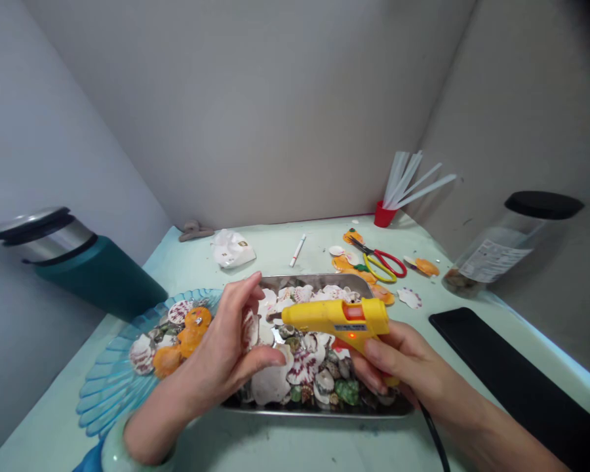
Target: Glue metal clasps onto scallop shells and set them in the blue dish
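My left hand is over the left end of a metal tray, its fingers bent and the thumb apart from them. Shells show in the gap, and I make out nothing firmly gripped there. A yellow hot glue gun is in my right hand, held above the tray, its nozzle pointing left towards the left hand. An orange light glows on its side, and a black cord runs down from the grip. White, purple-striped and green shells fill the tray.
A blue glass plate with shells stands left, beside a teal bottle. Behind the tray are scissors, orange shells and a crumpled wrapper. Glue sticks stand in a red cup. A jar and black object are right.
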Available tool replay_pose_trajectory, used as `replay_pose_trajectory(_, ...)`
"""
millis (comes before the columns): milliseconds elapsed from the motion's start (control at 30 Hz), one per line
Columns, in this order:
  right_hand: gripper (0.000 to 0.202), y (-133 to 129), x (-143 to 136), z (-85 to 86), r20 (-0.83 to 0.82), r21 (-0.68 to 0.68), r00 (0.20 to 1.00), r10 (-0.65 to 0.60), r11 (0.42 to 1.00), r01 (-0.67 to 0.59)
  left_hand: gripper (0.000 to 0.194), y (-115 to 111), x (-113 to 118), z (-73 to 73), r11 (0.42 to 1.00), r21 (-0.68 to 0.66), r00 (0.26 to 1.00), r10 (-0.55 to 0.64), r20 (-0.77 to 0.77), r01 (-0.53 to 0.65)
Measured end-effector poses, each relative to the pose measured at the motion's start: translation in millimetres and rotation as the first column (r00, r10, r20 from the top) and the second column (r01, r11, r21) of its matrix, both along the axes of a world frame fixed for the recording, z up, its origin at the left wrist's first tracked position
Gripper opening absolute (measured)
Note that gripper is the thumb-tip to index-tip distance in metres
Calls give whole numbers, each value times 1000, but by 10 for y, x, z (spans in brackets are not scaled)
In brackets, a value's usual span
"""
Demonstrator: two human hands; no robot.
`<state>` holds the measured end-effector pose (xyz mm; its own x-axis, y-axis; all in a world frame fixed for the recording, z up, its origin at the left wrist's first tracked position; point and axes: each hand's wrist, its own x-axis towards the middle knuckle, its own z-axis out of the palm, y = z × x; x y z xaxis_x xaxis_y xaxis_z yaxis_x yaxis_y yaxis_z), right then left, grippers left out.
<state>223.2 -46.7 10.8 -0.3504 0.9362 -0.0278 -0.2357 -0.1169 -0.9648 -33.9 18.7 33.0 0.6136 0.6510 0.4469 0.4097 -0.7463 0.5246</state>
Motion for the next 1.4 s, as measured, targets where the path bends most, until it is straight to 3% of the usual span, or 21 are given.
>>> replay_pose_trajectory(133,36,-19,-16,18,-11,3,998,56,998,-56,78,0,28,37,1000,-4,1000,-23,20,23)
replay_pose_trajectory(500,41,-39,-36,19,-83,4,994,66,998,-66,74,-10,72,50,994,-72,996,-84,31,86)
replay_pose_trajectory(800,31,-70,-42,52,-16,24,1000,15,1000,-15,87,21,106,155,987,146,981,-32,-191,61)
replay_pose_trajectory(1033,31,-59,-16,64,167,60,986,-7,998,-3,92,49,142,94,973,220,937,9,-348,73)
replay_pose_trajectory(1167,31,-64,3,85,315,63,949,-31,998,12,102,38,178,62,980,194,904,41,-425,47)
replay_pose_trajectory(1400,18,-76,-18,133,601,211,790,-123,978,-7,105,-42,313,12,995,76,837,99,-538,-69)
